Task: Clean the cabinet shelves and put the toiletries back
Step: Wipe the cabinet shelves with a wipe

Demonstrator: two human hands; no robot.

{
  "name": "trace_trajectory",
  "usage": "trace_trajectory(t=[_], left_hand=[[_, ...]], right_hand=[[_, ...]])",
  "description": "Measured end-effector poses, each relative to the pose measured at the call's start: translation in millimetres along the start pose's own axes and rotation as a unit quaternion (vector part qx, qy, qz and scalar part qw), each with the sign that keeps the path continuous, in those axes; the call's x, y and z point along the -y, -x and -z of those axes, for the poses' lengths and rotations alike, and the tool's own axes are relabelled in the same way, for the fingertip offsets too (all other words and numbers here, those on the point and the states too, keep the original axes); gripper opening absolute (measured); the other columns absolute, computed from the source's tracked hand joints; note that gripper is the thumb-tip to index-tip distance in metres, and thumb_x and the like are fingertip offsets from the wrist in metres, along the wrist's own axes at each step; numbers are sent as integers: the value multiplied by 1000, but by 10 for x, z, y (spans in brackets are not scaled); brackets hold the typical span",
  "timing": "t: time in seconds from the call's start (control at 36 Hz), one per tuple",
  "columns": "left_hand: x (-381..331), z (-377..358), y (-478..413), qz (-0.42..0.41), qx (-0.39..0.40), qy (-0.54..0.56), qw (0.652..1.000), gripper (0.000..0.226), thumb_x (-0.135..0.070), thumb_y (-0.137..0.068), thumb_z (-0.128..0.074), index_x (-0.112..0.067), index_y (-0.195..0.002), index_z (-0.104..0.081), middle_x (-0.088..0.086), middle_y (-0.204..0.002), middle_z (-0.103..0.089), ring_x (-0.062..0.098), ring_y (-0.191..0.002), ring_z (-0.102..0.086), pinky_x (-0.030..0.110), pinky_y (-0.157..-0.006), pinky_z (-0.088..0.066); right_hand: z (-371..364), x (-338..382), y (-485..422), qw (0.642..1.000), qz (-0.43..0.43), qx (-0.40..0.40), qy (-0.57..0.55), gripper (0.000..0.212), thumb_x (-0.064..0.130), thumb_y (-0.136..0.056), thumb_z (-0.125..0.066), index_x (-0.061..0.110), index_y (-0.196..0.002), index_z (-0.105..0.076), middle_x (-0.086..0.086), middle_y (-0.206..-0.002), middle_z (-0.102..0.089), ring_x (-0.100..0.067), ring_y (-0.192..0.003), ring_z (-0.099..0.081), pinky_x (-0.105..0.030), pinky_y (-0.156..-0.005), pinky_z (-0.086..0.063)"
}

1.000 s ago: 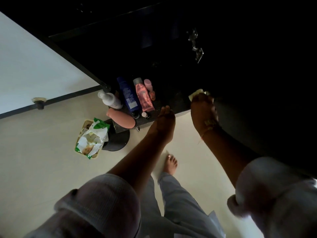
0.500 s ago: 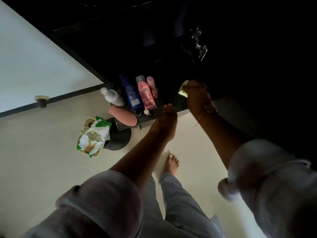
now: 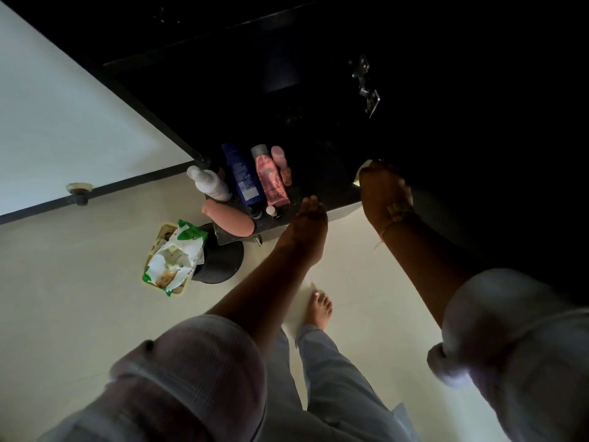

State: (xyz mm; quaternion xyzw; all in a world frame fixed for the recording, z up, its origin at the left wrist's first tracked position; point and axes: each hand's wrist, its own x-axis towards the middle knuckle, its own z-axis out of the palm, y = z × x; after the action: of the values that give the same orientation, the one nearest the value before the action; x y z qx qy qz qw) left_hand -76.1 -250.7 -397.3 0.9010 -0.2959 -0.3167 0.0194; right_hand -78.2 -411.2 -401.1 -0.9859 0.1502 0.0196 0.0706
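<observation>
Pale floor (image 3: 79, 314), seemingly dim room.

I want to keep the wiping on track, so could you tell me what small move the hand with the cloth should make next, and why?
Probably sweep the cloth under the right hand leftward along the dark shelf, stopping short of the bottles. That stretch lies bare, and the left hand rests at its front edge.

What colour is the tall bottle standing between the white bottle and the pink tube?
Dark blue bottle, with a pale label; seen in the head view.
</observation>
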Motion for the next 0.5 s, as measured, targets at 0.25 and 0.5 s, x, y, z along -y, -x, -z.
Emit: trace_trajectory(t=[0.25,0.5], left_hand=[[-16,-68,-8,6,-21,19,1000,79,-4,-94,-53,3,-150,2,20,-160,5,33,-148,5,37,-119,-1],[143,-399,426,-49,-98,127,986,69,-21,-98,-51,-3,-152,-13,15,-159,-15,24,-148,-13,28,-118,-4]], right_hand=[[-212,164,400,981,70,67,-170,23,14,-97,-49,11,-115,-64,-13,-116,-65,-32,-107,-61,-40,-92,-50],[-245,337,726,952,-1,76,-296,12,3,-83,-68,4,-92,-75,-12,-91,-74,-28,-86,-70,-39,-83,-56]])
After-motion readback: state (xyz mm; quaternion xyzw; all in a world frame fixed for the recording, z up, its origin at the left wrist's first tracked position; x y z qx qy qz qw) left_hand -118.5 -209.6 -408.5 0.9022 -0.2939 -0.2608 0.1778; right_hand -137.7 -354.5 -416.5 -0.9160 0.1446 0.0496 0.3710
